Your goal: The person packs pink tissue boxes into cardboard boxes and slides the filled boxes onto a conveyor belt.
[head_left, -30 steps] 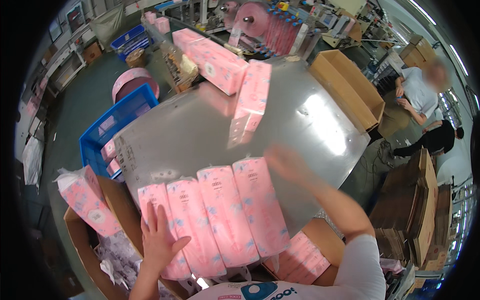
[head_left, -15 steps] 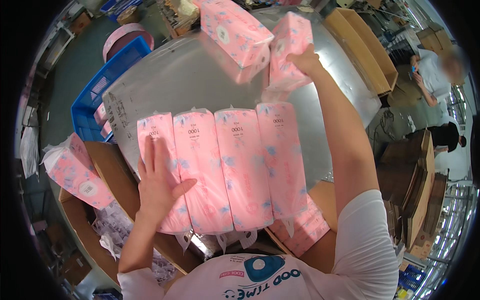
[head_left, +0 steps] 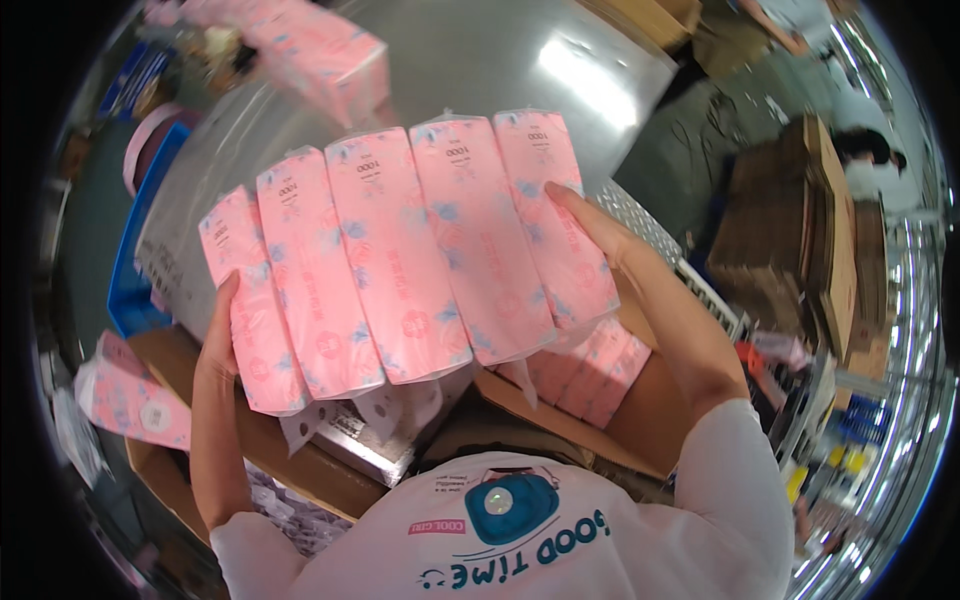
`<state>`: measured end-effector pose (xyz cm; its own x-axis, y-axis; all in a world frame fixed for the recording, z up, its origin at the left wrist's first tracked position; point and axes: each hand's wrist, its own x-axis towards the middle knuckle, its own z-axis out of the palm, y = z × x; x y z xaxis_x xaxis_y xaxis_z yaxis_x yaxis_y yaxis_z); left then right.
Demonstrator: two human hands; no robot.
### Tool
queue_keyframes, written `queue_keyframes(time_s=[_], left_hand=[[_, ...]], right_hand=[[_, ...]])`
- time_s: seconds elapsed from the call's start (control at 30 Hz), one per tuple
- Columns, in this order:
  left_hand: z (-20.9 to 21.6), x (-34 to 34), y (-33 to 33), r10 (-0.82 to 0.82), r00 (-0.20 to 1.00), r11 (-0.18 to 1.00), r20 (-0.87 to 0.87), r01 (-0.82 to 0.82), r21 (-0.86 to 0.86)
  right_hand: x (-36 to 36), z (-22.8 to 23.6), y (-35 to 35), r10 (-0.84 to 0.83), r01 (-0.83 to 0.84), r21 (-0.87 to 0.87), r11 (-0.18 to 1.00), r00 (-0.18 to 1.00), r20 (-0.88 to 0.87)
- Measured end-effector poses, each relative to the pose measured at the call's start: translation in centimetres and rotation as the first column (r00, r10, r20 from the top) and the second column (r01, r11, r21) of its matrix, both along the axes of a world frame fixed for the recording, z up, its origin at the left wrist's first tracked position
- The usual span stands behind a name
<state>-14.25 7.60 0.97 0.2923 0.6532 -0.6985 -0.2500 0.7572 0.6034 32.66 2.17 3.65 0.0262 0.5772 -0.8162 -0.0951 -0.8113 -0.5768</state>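
Reached back from the far side of the desk (head_left: 480,55), the right hand (head_left: 600,235) is now at the 3 o'clock end of a row of five pink packs (head_left: 400,255), where four lay together half a second ago; the left hand (head_left: 222,330) has gone from the top of the endmost pack to its outer side, toward 8 o'clock. Both hands squeeze the row from its ends: the left thumb lies along the outer pack while the other fingers are hidden, and one right digit rests on the top film, the rest too covered to judge. Whether the row is lifted I cannot tell. Another pink pack (head_left: 345,65) is at 11 o'clock, an open carton (head_left: 650,435) at 4. The step in hand looks like gathering and clamping the row; moving it would call for even inward pressure, lest the middle packs slip.
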Motion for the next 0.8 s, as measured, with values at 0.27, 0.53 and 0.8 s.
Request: queue_keyframes(time_s=[0.27, 0.53, 0.8], left_hand=[[3.1, 8.8, 1.3, -0.294, 0.955, 0.899, 0.037, 0.263, 0.351], [-6.8, 29.2, -11.5, -0.851, 0.509, 0.523, 0.127, 0.844, 0.121], [-5.4, 34.7, -14.2, -0.448, 0.651, 0.204, -0.613, 0.742, 0.639]], right_hand=[[10.8, 8.1, -22.0, -0.480, 0.397, 0.395, 0.828, 0.867, 0.135], [9.4, -2.9, -49.0, -0.808, 0.783, 0.214, 0.584, 0.587, 0.053], [8.1, -4.6, -44.0, -0.694, 0.496, 0.490, 0.716, 0.439, 0.570]])
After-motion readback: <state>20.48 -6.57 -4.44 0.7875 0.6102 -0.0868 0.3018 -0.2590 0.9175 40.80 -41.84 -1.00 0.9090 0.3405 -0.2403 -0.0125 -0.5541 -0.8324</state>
